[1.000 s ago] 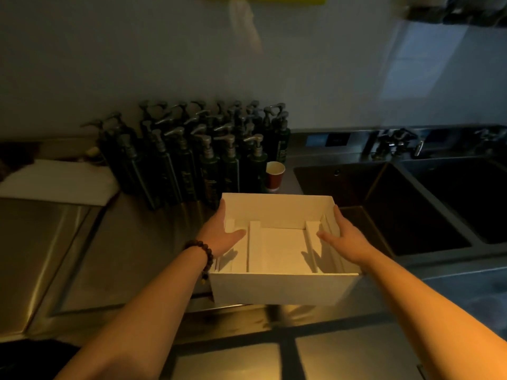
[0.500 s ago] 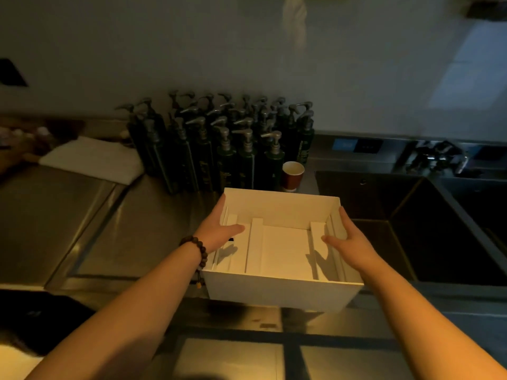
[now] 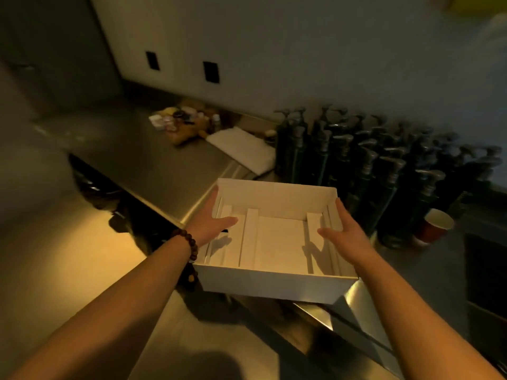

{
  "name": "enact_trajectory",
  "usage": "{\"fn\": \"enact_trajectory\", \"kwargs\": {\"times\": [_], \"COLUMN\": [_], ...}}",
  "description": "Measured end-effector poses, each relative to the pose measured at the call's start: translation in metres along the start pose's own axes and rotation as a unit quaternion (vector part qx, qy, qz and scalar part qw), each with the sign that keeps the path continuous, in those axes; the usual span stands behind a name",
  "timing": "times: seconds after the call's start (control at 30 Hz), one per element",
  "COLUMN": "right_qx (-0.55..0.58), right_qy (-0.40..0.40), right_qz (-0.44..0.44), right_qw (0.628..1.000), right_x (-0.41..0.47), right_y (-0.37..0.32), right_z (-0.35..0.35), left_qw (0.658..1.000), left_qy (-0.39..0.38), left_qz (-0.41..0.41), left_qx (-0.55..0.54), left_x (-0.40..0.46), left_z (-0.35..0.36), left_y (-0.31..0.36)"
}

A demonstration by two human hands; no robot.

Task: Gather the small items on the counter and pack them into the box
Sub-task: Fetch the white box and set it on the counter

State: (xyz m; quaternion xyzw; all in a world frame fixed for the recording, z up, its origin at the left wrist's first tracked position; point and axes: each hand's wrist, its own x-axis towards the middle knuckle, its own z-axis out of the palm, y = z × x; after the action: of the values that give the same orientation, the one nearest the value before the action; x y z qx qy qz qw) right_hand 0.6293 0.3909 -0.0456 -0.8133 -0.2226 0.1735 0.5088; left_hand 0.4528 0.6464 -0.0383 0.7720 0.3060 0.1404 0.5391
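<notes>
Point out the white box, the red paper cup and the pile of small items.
white box (image 3: 271,285): head view, near outer wall.
red paper cup (image 3: 432,232): head view, red side.
pile of small items (image 3: 182,122): head view, middle of the heap.

No legible text, label, brand, number or sign. The pump bottles (image 3: 384,171) beyond the right hand (image 3: 346,235) carry labels too dark and blurred to read. The white box (image 3: 274,286) and the red cup (image 3: 435,225) right of that hand show no readable print.

One box (image 3: 270,286), one red paper cup (image 3: 434,225), two hands, one bead bracelet (image 3: 189,244), one folded cloth (image 3: 242,149).
</notes>
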Motion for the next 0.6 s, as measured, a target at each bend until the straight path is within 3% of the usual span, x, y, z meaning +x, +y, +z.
{"fn": "enact_trajectory", "kwargs": {"times": [0.33, 0.6], "right_qx": [-0.017, -0.011], "right_qy": [-0.166, -0.217], "right_qz": [-0.076, -0.092], "right_qw": [0.983, 0.972], "right_x": [0.084, 0.145], "right_y": [-0.115, -0.208], "right_z": [0.221, 0.405], "left_qw": [0.985, 0.980], "left_qy": [0.164, 0.194], "left_qz": [-0.056, -0.034], "left_qx": [0.003, -0.027], "left_x": [-0.011, 0.032], "left_z": [-0.208, -0.382], "left_y": [-0.075, -0.134]}}
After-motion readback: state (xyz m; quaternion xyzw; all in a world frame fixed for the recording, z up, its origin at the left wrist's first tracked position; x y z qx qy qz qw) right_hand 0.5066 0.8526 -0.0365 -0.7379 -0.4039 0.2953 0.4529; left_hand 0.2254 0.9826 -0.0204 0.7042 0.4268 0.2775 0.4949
